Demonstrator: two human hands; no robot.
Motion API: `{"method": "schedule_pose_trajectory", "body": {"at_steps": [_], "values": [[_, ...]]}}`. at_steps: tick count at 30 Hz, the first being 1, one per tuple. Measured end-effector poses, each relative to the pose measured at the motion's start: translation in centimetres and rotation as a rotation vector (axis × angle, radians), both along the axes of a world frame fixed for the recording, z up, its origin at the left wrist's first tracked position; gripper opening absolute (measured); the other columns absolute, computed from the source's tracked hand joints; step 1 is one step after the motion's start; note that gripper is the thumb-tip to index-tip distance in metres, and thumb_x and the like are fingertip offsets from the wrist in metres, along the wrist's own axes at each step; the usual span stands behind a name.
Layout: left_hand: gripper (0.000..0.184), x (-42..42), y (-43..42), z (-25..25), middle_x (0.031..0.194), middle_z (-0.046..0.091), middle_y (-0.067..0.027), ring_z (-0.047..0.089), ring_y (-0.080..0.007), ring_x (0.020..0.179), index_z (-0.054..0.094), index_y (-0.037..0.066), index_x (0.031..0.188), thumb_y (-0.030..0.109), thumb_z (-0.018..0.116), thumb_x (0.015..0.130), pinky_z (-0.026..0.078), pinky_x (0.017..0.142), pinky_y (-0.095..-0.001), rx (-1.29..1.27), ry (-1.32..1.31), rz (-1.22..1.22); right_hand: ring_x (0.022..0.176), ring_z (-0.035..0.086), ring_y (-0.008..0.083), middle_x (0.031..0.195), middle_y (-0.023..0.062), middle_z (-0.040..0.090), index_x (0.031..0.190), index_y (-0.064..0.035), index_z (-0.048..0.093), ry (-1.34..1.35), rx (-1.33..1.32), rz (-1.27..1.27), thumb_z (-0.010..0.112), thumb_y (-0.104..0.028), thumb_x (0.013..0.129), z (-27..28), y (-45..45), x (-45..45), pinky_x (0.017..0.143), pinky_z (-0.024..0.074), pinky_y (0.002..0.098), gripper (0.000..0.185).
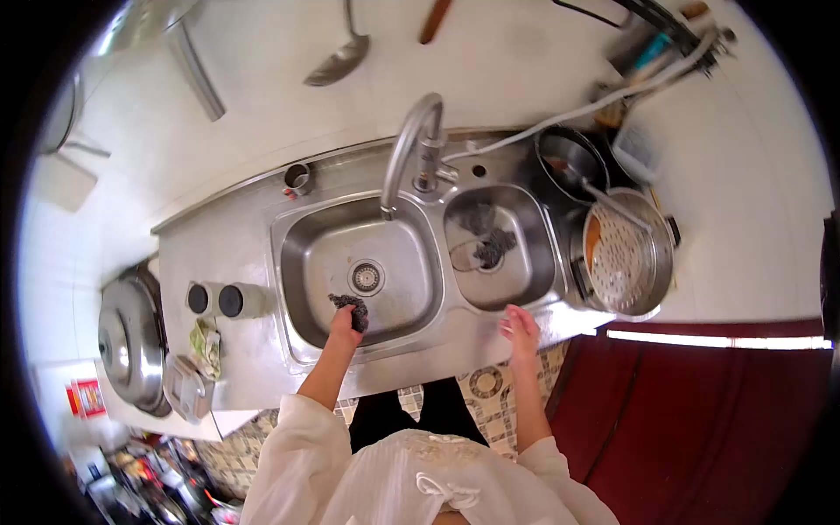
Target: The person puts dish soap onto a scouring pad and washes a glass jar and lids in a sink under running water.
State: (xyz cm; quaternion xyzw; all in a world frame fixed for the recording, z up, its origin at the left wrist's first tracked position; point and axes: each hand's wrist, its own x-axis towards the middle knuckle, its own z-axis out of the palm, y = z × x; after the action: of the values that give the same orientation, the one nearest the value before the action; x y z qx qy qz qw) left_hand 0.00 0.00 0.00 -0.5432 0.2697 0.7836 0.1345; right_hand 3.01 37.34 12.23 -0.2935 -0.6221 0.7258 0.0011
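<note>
Left hand (344,326) grips a dark scourer (349,306) over the large basin (324,232)

From my distant seat, I see a white shirt (420,481) nearest, along the bottom centre, with a dark red cabinet (691,411) filling the lower right. The left arm slants up and rightward from lower centre, its fingers closed around the scourer near the basin's front edge; I cannot tell whether the scourer touches the metal. Right of centre, I have the right hand (521,326) bare, its fingers parted and loosely bent, close to the small basin's (525,280) front edge.

Farther up, at left centre, two jars (252,300) with black lids stand near a green and white cloth (206,348), a clear box (187,389) and a big lidded pot (129,337). A dark, crumpled clump (494,248) lies in the small basin. Right of that basin, I find a strainer (617,262) and a black pot (560,179) crowding the counter.

Beyond, a tap (429,153) arches over the large basin's rear, an obstacle well apart from the left hand; a metal cup (297,178) sits behind that basin's left corner. Farthest off, I see a ladle (339,63) against the wall, top centre-left
</note>
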Motion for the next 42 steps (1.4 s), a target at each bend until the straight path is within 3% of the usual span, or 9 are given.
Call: {"method": "schedule_pose_trajectory", "body": {"at_steps": [7, 10, 11, 13, 15, 25, 33, 37, 42], "values": [[0.008, -0.1, -1.5, -2.7, 0.071, 0.055, -0.0002, 0.047, -0.0101, 0.053, 0.055, 0.015, 0.091, 0.014, 0.056, 0.083, 0.036, 0.040, -0.0211, 0.095, 0.244, -0.268, 0.075, 0.062, 0.0147, 0.091, 0.0046, 0.065, 0.094, -0.0065, 0.062, -0.110, 0.040, -0.691, 0.056, -0.019, 0.089, -1.0, 3.7, 24.7, 0.065, 0.0504, 0.0268, 0.015], [0.015, -1.6, -3.4, -0.2, 0.068, 0.056, -0.0007, 0.050, -0.0108, 0.051, 0.059, 0.014, 0.098, 0.015, 0.054, 0.084, 0.040, 0.042, -0.0227, -0.164, 0.336, -0.766, 0.074, 0.062, 0.0154, 0.088, 0.0061, 0.065, 0.088, -0.0062, 0.062, -0.192, -0.005, -1.004, 0.056, -0.021, 0.088, -1.4, 0.1, 34.4, 0.064, 0.0511, 0.0284, 0.016], [0.014, -3.2, -6.2, -5.9, 0.072, 0.059, -0.0010, 0.051, -0.0119, 0.051, 0.062, 0.013, 0.094, 0.015, 0.053, 0.083, 0.043, 0.044, -0.0255, -0.247, 0.580, -1.053, 0.074, 0.063, 0.0157, 0.087, 0.0065, 0.065, 0.090, -0.0062, 0.062, -0.247, -0.010, -1.061, 0.056, -0.022, 0.088, -1.3, -0.9, 37.3, 0.064, 0.0514, 0.0290, 0.017], [0.013, -5.7, -8.3, -6.1, 0.072, 0.060, -0.0014, 0.057, -0.0132, 0.059, 0.063, 0.009, 0.086, 0.014, 0.052, 0.082, 0.048, 0.051, -0.0276, -0.192, 0.295, -0.879, 0.074, 0.063, 0.0173, 0.088, 0.0071, 0.065, 0.093, -0.0062, 0.060, -0.181, -0.039, -1.226, 0.055, -0.026, 0.089, -1.5, -3.4, 43.3, 0.063, 0.0514, 0.0299, 0.020], [0.015, -5.7, -7.2, -5.7, 0.073, 0.059, -0.0014, 0.055, -0.0157, 0.060, 0.061, 0.011, 0.083, 0.023, 0.052, 0.084, 0.047, 0.053, -0.0302, -0.800, 0.631, -0.983, 0.074, 0.064, 0.0190, 0.087, 0.0081, 0.064, 0.093, -0.0060, 0.058, -0.126, -0.205, -1.525, 0.055, -0.029, 0.089, -3.3, -6.3, 50.0, 0.061, 0.0515, 0.0297, 0.023], [0.023, 0.7, 1.9, 2.5, 0.083, 0.060, -0.0090, 0.057, -0.0221, 0.072, 0.062, 0.005, 0.096, 0.020, 0.054, 0.081, 0.046, 0.062, -0.0343, -1.284, 1.048, -1.014, 0.050, 0.058, 0.0220, 0.066, 0.0101, 0.059, 0.073, -0.0044, 0.052, -0.023, -0.477, -2.361, 0.051, -0.023, 0.086, -8.0, -22.4, 77.9, 0.043, 0.0459, 0.0279, 0.023], [0.027, 13.1, 21.2, 0.3, 0.091, 0.061, -0.0116, 0.058, -0.0242, 0.078, 0.060, 0.002, 0.104, 0.012, 0.058, 0.079, 0.048, 0.067, -0.0357, -0.475, 0.925, -1.005, 0.050, 0.056, 0.0205, 0.067, 0.0106, 0.058, 0.078, -0.0028, 0.053, 0.263, -0.471, -2.365, 0.052, -0.021, 0.086, -14.5, -23.2, 95.5, 0.040, 0.0428, 0.0269, 0.020], [0.013, 30.8, 34.9, -1.1, 0.077, 0.058, -0.0037, 0.057, -0.0195, 0.068, 0.058, 0.012, 0.093, 0.007, 0.053, 0.082, 0.049, 0.059, -0.0334, 0.387, 0.537, -1.301, 0.064, 0.062, 0.0194, 0.080, 0.0095, 0.063, 0.086, -0.0039, 0.058, 0.162, -0.356, -2.366, 0.051, -0.028, 0.091, -8.7, -14.6, 99.2, 0.051, 0.0488, 0.0279, 0.026], [0.017, 58.2, 49.8, 8.5, 0.087, 0.061, -0.0063, 0.058, -0.0253, 0.082, 0.059, 0.008, 0.099, 0.010, 0.056, 0.082, 0.048, 0.078, -0.0437, 0.587, 0.268, -1.708, 0.065, 0.062, 0.0169, 0.079, 0.0078, 0.064, 0.086, -0.0051, 0.059, 0.211, -0.097, -2.169, 0.049, -0.029, 0.094, -2.2, -3.5, 103.2, 0.053, 0.0502, 0.0267, 0.027]]}}
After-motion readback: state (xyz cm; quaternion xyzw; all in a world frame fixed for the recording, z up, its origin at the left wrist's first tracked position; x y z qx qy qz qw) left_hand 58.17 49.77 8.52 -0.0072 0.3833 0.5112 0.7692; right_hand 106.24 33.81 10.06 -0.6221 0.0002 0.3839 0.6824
